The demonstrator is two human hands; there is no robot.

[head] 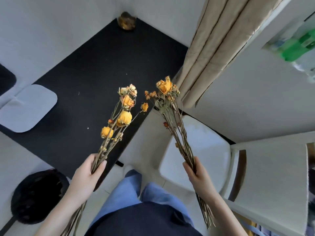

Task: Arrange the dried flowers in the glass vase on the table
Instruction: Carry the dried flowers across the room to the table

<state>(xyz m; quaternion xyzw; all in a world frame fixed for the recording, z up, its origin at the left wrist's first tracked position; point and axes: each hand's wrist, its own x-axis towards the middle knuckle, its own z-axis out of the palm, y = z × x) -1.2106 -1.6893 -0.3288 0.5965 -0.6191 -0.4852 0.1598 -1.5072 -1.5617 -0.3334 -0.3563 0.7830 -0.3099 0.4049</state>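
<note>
The dried flowers are split into two bunches, one in each hand, and neither is in the vase yet. The left hand (pixel 90 169) is curled round the stems of the left bunch of dried roses (pixel 124 118), thumb laid across them. It grips about midway, so the yellow-orange heads fan up and forward from the hand while the bare stem ends trail back beside the forearm. The right hand (pixel 196 172) is clamped the same way on the right bunch of dried roses (pixel 164 86), whose heads rise ahead of it toward the beige curtain (pixel 204 57). A mid-stem hold likely spares the brittle heads, and keeping the bunches well apart probably stops them tangling and lets each be looked over.

The glass vase (pixel 127 20) stands far ahead of both hands, at the far corner of the black desk (pixel 85 65) where the walls meet. It is blurred, with something brownish inside that I cannot make out. The left bunch hangs over the desk's near part. The right bunch is off to the side of the desk, above a white chair (pixel 204 150).

Since the stem ends point back toward the person, I judge each bunch must be turned heads-up and carried forward before its stems can drop into the vase; rough handling could shed petals
</note>
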